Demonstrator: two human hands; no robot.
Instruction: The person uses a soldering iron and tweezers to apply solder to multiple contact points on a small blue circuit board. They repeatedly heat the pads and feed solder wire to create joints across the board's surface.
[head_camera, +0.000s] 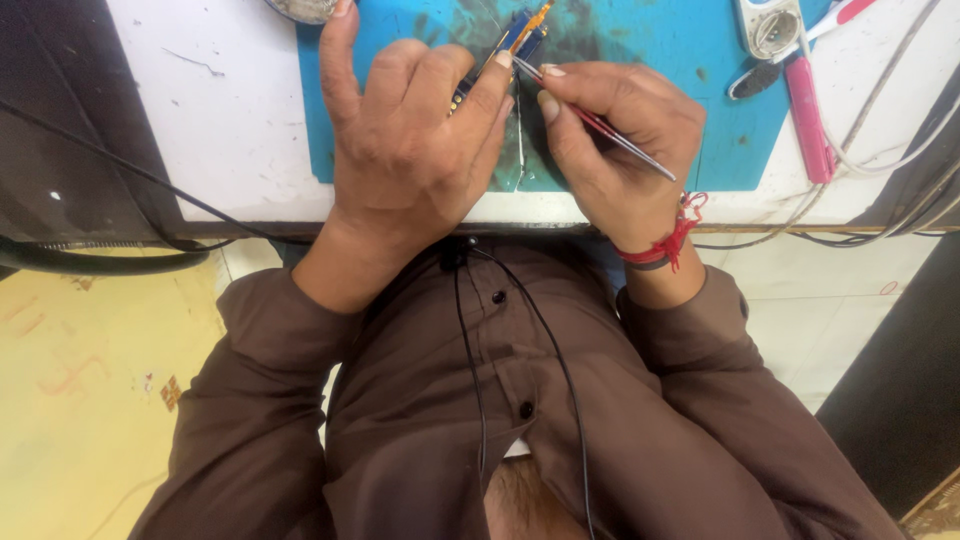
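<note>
My left hand (410, 140) rests on a blue work mat (670, 60) and pinches a small blue and orange circuit part (520, 32) between thumb and fingers. My right hand (615, 135) holds thin metal tweezers (600, 125) with a red grip. Their tips meet the part right by my left thumb. A red thread is tied around my right wrist (665, 245).
The mat lies on a white table (230, 110) with a dark front edge. A pink-handled tool (808, 110), a white device (768, 25) and several cables (880, 150) lie at the right. A round tin (300, 8) sits at the top edge. A black cable (100, 150) crosses the left.
</note>
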